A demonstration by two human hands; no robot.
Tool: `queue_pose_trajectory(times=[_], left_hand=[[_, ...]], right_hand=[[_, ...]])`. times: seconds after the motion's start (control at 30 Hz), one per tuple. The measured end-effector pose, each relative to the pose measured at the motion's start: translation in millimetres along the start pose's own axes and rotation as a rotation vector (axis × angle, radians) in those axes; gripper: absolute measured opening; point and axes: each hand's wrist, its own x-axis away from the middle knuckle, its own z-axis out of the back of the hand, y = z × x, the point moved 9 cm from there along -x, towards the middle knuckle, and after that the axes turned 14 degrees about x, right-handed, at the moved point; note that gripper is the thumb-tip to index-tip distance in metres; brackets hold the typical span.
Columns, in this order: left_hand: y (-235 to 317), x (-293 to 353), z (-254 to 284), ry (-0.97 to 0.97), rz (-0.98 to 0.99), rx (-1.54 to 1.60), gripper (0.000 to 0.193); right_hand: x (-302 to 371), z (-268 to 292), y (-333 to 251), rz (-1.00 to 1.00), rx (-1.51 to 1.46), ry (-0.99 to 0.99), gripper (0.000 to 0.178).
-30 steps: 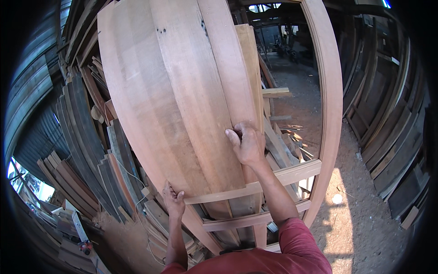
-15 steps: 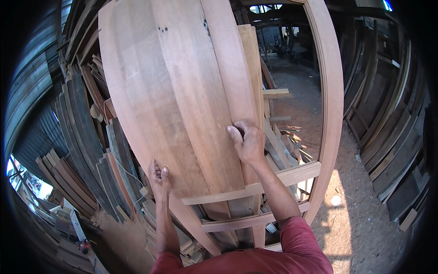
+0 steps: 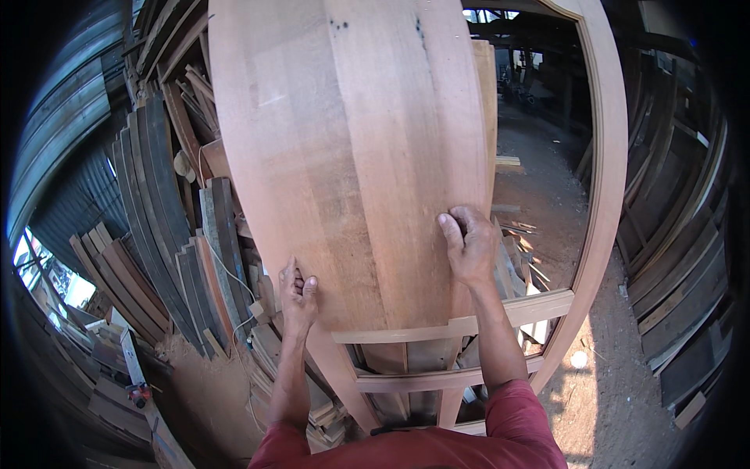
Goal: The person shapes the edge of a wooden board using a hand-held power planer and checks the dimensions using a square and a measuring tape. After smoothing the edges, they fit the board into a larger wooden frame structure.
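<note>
A broad wooden panel (image 3: 375, 156) of several joined boards leans upright in front of me. It lies over a pale wooden door frame (image 3: 605, 156), its lower end at a cross rail (image 3: 523, 309). My left hand (image 3: 298, 301) is closed on the panel's left edge near the bottom, thumb on the face side. Higher up, my right hand (image 3: 473, 246) grips the right edge, its thumb on the front face and its fingers curled. The fingertips behind the wood are partly hidden.
Long dark planks (image 3: 160, 180) lean in stacks on the left. More boards (image 3: 680, 289) stand along the right side. A second rail (image 3: 437, 381) crosses the frame low down, with offcuts (image 3: 332, 426) beneath. Sunlight falls on the dirt floor (image 3: 578, 406) at the right.
The whole scene has shifted rightward in the picture. Both hands keep their holds on the panel edges. The dark seam near the panel's right side shows less.
</note>
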Motion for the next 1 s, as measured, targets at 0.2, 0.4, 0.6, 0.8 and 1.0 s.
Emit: queue_pose_trajectory(times=[0.2, 0.4, 0.6, 0.8, 1.0], left_hand=[[29, -3, -10, -0.077, -0.129, -0.288, 0.066], [104, -38, -5, -0.012, -0.503, -0.41, 0.057], [121, -110, -15, -0.006, -0.664, -0.321, 0.058], [116, -120, -24, -0.069, -0.637, -0.311, 0.057], [113, -122, -25, -0.092, -0.653, -0.302, 0.058]], right_hand=[[-1, -8, 12, -0.106, -0.021, -0.001, 0.023], [-24, -7, 3, -0.096, 0.043, 0.1, 0.032], [-69, -19, -38, -0.014, -0.025, 0.118, 0.048], [-68, -23, -17, -0.101, -0.077, 0.157, 0.047], [-68, -26, -22, -0.11, -0.149, 0.155, 0.042]])
